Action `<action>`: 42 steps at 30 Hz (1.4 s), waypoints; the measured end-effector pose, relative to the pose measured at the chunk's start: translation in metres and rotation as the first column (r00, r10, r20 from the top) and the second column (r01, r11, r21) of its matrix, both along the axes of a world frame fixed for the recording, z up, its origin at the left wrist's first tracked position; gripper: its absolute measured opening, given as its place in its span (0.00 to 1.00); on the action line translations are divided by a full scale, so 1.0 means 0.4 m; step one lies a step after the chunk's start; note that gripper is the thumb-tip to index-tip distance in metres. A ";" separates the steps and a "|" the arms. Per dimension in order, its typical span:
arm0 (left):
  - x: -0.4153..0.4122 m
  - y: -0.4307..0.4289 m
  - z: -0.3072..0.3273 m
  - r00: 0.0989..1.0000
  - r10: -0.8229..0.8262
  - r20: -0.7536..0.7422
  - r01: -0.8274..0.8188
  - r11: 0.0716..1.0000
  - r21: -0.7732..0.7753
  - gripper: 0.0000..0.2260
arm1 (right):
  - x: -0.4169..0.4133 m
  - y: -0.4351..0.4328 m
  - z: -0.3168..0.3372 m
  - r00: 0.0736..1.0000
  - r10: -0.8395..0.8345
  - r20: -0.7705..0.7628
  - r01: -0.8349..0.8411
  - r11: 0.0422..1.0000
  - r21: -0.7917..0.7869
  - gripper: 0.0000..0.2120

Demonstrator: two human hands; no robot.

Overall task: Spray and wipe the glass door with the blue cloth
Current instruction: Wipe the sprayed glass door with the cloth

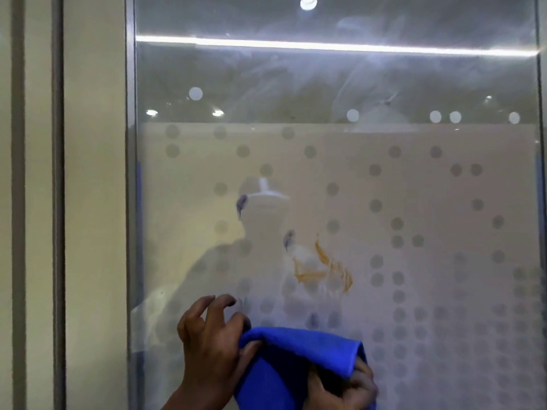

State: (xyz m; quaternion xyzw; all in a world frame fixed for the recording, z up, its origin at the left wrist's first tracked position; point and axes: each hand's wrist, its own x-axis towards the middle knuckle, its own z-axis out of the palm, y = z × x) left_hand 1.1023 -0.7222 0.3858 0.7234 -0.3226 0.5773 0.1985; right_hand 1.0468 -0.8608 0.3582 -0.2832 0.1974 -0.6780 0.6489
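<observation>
A soft, limp blue cloth is pinched between left hand and right hand; best gripped bunched, judging by its drape, against the glass door just beyond.

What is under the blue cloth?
The right hand is under the cloth; only its fingers show below the fold. The left hand pinches the cloth's edge. Whatever else the cloth hides cannot be seen.

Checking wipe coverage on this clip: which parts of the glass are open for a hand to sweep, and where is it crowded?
Open: the clear upper glass door above the frosted band, and the frosted stretch right of the orange smear towards the right edge. Crowded: the bottom centre, where the left hand and right hand bunch the blue cloth below the smear.
</observation>
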 end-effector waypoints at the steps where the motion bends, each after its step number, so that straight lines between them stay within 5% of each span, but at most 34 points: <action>1: -0.001 -0.002 0.000 1.000 -0.001 0.009 0.001 1.000 -0.026 0.17 | -0.002 -0.029 0.024 0.999 0.046 -0.015 -0.044 0.993 0.112 0.10; 3: -0.005 -0.012 -0.004 1.000 -0.005 0.018 0.007 0.995 -0.096 0.25 | 0.006 -0.072 0.019 0.983 0.019 -0.184 0.009 0.988 0.151 0.14; 5: -0.009 -0.021 -0.006 0.999 -0.026 0.037 0.032 0.985 -0.171 0.30 | -0.028 0.007 0.037 0.907 -0.180 -0.380 0.072 0.957 -0.282 0.15; 6: -0.008 -0.024 -0.008 0.997 -0.039 0.061 0.050 0.979 -0.197 0.32 | -0.037 0.036 -0.020 0.841 -0.382 -0.383 0.117 0.819 -0.562 0.21; 8: -0.001 -0.028 -0.010 0.990 -0.045 0.132 0.071 0.977 -0.203 0.35 | -0.031 0.067 -0.075 0.668 -0.630 -0.395 0.059 0.575 -0.816 0.33; 12: 0.039 0.000 -0.012 0.969 -0.005 0.249 0.022 0.997 -0.069 0.29 | 0.017 0.044 -0.047 0.343 -0.842 -0.417 -0.051 0.427 -0.903 0.49; 14: 0.068 0.030 -0.022 0.958 0.046 0.284 -0.052 0.999 0.012 0.26 | 0.022 0.028 -0.059 0.278 -0.870 -0.408 -0.091 0.398 -0.913 0.53; 18: 0.101 0.090 -0.043 0.957 0.159 0.244 -0.186 0.978 0.092 0.36 | 0.000 -0.045 -0.068 0.294 -0.759 -0.581 -0.198 0.546 -0.814 0.61; 29: 0.149 0.146 -0.014 0.953 0.266 0.144 -0.282 0.953 0.106 0.40 | -0.088 -0.268 0.101 0.216 -0.835 -0.505 -0.105 0.494 -0.863 0.51; 37: 0.149 0.143 -0.014 0.968 0.223 0.115 -0.235 0.965 0.112 0.41 | -0.034 -0.138 0.343 0.239 -0.906 -0.350 -0.089 0.338 -0.937 0.53; 42: 0.137 0.149 -0.005 0.985 0.112 0.130 -0.121 0.991 0.061 0.37 | 0.034 0.021 0.476 0.303 -0.941 -0.148 -0.176 0.098 -0.980 0.52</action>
